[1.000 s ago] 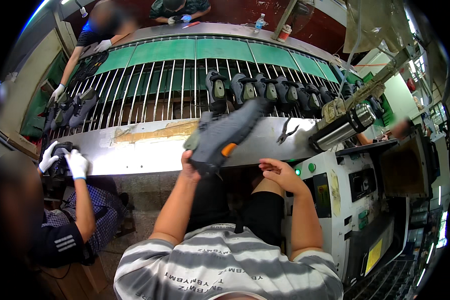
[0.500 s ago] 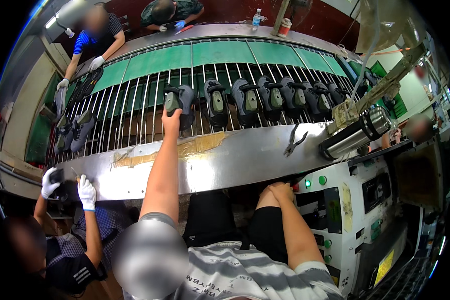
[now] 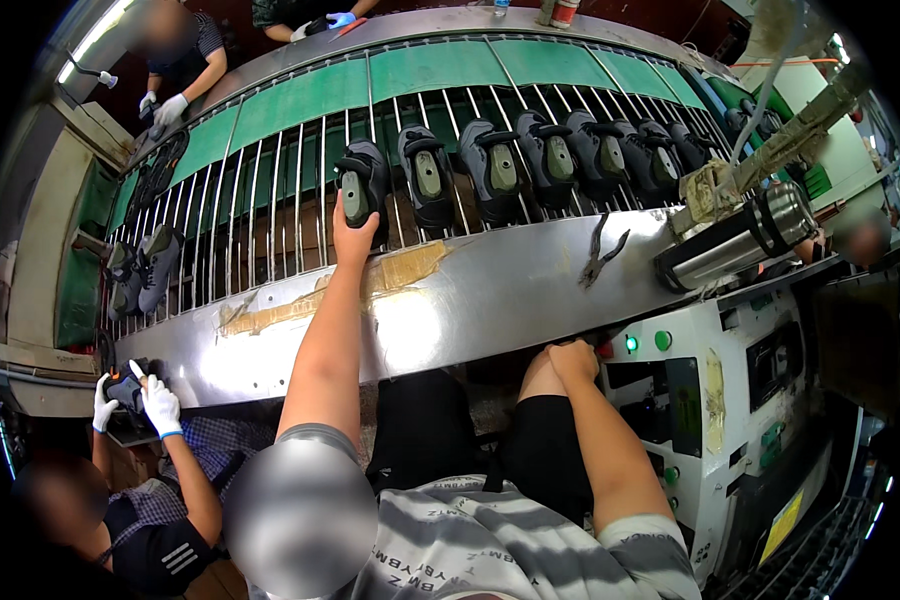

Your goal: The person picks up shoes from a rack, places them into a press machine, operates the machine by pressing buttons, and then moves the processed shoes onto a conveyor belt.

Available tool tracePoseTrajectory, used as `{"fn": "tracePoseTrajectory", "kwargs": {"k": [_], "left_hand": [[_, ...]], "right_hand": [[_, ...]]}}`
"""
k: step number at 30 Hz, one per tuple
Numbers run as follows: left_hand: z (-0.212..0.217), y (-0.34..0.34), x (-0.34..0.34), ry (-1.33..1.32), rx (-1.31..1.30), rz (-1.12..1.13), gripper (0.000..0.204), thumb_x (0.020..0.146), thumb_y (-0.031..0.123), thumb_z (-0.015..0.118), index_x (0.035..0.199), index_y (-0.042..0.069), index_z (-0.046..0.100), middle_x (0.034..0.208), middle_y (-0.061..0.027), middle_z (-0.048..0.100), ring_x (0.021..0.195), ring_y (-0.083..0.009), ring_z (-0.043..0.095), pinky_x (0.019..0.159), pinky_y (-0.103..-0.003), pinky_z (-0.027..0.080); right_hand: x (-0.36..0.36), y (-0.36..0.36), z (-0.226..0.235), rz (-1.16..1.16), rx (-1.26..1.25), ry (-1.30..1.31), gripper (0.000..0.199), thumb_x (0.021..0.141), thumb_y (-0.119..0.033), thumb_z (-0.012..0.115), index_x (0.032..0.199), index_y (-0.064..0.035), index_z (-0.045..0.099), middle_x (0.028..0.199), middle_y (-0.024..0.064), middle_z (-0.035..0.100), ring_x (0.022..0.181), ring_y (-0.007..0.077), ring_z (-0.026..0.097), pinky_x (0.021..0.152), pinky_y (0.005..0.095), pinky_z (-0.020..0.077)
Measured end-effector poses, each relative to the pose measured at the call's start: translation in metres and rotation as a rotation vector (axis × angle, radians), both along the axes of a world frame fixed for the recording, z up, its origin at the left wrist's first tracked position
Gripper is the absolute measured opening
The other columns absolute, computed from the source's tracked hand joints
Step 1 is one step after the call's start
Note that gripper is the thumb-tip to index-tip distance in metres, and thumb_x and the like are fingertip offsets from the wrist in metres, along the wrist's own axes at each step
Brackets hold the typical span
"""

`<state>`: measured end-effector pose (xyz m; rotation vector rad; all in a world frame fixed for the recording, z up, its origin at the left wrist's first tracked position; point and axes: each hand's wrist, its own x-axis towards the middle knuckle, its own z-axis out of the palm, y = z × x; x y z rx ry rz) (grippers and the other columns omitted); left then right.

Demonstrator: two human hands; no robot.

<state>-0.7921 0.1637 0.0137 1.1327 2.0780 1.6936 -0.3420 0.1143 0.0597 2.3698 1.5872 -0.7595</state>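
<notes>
My left hand (image 3: 353, 234) is closed around the heel end of a dark grey shoe (image 3: 370, 165) with a green shoe last (image 3: 353, 198) set in it. This shoe stands on the metal rods of a roller conveyor (image 3: 270, 215), at the left end of a row. Just right of it is another grey shoe on a last (image 3: 426, 178), with several similar ones (image 3: 545, 160) beyond. My right hand (image 3: 573, 364) rests on my right knee, fingers curled, with nothing seen in it.
Pliers (image 3: 599, 255) and a steel flask (image 3: 735, 240) lie on the metal ledge (image 3: 470, 290). A white control box (image 3: 710, 400) stands at right. At lower left, a co-worker's gloved hands (image 3: 160, 405) work on a shoe. More shoes (image 3: 148, 270) sit at the conveyor's left end.
The shoe at my left hand has turned from tilted to more upright. My right hand stays on my knee. At lower left, the co-worker's gloved hands have come together at a shoe.
</notes>
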Motion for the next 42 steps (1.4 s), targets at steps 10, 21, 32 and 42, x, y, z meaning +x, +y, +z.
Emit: {"fn": "tracePoseTrajectory", "kwargs": {"k": [10,21,32,42], "left_hand": [[0.168,-0.085,0.217,-0.304,0.275,-0.626,0.025,0.077,-0.004,0.05,0.098,0.003,0.062,0.099,-0.0094,0.063,0.098,-0.0239,0.059,0.089,-0.035,0.046],[0.395,-0.187,0.34,-0.114,1.153,-1.507,0.025,0.093,0.007,0.044,0.076,0.007,0.062,0.089,-0.0146,0.066,0.087,-0.0316,0.062,0.084,-0.04,0.048],[0.403,-0.219,0.37,-0.133,1.179,-1.545,0.022,0.092,0.006,0.046,0.076,0.007,0.061,0.088,-0.011,0.065,0.087,-0.0264,0.061,0.084,-0.037,0.046],[0.403,-0.24,0.4,-0.146,1.204,-1.579,0.019,0.091,0.006,0.047,0.077,0.007,0.06,0.087,-0.0077,0.064,0.087,-0.0217,0.06,0.085,-0.035,0.045]], "right_hand": [[0.008,-0.011,-0.004,-0.073,0.022,0.043,0.056,0.076,-0.041,0.067,0.116,-0.002,0.062,0.124,0.0211,0.057,0.116,0.0366,0.055,0.097,0.0428,0.045],[0.018,-0.025,-0.011,-0.09,0.092,-0.006,0.059,0.074,-0.043,0.066,0.116,-0.0013,0.062,0.122,0.0225,0.059,0.113,0.0373,0.056,0.095,0.0446,0.0465],[0.026,-0.035,0.005,-0.077,0.104,0.023,0.061,0.075,-0.047,0.064,0.116,-0.0011,0.062,0.122,0.0229,0.06,0.112,0.0375,0.058,0.094,0.0463,0.0472],[0.053,-0.034,-0.024,-0.095,0.144,0.019,0.063,0.075,-0.051,0.064,0.115,-0.0025,0.064,0.119,0.0231,0.062,0.11,0.0381,0.06,0.092,0.0457,0.0488]]}}
